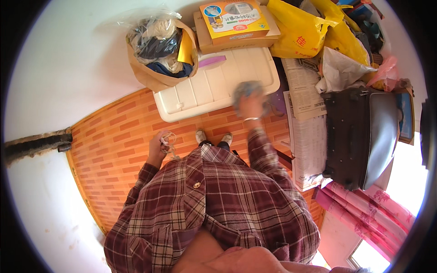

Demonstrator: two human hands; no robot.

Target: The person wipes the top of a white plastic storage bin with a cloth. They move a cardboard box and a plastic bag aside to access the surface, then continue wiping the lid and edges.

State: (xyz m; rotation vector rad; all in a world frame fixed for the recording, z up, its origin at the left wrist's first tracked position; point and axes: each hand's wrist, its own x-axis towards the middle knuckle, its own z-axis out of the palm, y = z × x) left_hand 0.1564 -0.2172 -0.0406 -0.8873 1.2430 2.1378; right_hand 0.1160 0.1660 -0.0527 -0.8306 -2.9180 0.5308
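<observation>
My left hand (157,146) is low at my side, closed around a thin pale cord (172,145) that dangles in loops in front of the plaid shirt. Out ahead, my right hand (251,105) is blurred and grips a grey bundle, probably a cloth (248,89). That bundle is over the front right part of a cream plastic storage box lid (211,87); contact with the lid cannot be made out. A purple handle (212,61) shows on the lid.
A paper bag (146,76) of clothes and a yellow carton (235,20) on a cardboard box (205,42) stand at the back. Yellow plastic bags (297,30) are at back right. Newspapers (307,136) and a black suitcase (344,136) line the right side, above wood-patterned flooring (112,150).
</observation>
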